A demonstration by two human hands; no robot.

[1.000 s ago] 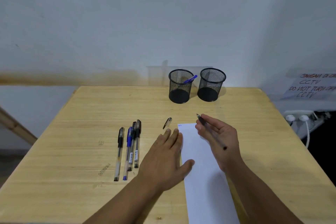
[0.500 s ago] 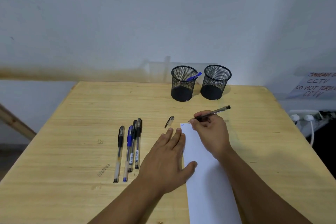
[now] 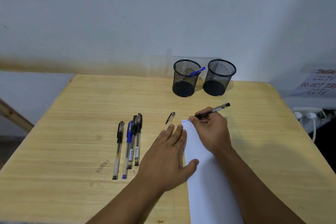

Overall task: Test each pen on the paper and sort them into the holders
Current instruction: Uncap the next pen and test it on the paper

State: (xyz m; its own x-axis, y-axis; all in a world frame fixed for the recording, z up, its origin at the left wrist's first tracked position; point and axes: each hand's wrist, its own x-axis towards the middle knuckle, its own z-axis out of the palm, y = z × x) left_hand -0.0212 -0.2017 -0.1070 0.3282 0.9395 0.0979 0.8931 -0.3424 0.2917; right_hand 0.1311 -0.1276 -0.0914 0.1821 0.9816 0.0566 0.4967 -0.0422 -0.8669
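Right hand [image 3: 211, 132] pinches a black pen [image 3: 211, 112] in a writing grip, fingers curled round the barrel, tip down at the top edge of the paper strip [image 3: 209, 178], just beside a small blue scribble [image 3: 184, 121]. Left hand [image 3: 167, 158] lies flat, fingers straight, pressing the strip's left edge against the table [image 3: 72, 132]; it holds nothing. A loose cap [image 3: 170, 118] lies just beyond the left fingertips. Step in hand looks like the ink test of this pen; whether it has marked yet cannot be told. Next move likely calls for reading the mark, then recapping and choosing a holder. Left mesh holder [image 3: 185, 78] has one blue pen [image 3: 197, 71] leaning on its rim; right mesh holder [image 3: 219, 77] appears empty. Four capped pens [image 3: 128, 146], three black and one blue, lie side by side left of the hands, seemingly untested.
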